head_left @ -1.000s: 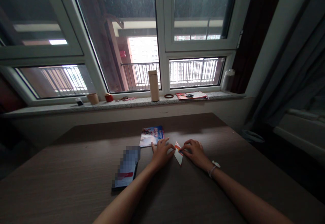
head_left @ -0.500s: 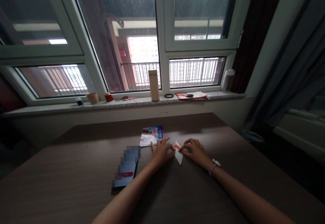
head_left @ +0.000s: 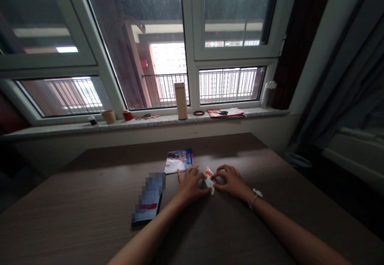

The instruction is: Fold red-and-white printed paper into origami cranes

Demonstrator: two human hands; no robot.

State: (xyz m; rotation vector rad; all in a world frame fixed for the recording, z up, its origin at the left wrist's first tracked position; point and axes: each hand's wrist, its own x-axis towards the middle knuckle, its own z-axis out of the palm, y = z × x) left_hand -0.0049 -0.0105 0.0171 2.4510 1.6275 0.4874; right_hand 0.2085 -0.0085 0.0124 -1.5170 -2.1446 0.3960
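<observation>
A small folded piece of paper [head_left: 209, 182], white with an orange and blue printed part, lies on the table between my hands. My left hand [head_left: 191, 184] holds its left side, with the index finger at the edge and the thumb by the lower tip; the other fingers spread toward the booklet. At the right side, my right hand [head_left: 231, 181] grips the paper with curled thumb and fingers, partly covering the print. A bracelet with a white piece [head_left: 257, 193] circles my right wrist.
Left of my hands lie a phone [head_left: 148, 201] and a printed booklet [head_left: 179, 161] on the brown table [head_left: 90, 193]. The windowsill holds a beige flask [head_left: 181, 101], a paper cup [head_left: 108, 117], a red spool [head_left: 127, 115], scissors [head_left: 222, 112] on red papers, and a clear bottle [head_left: 268, 95].
My left thumb has moved down and out to the paper's lower tip. The right hand stays at the right side, its thumb slightly lower. The paper has barely moved.
</observation>
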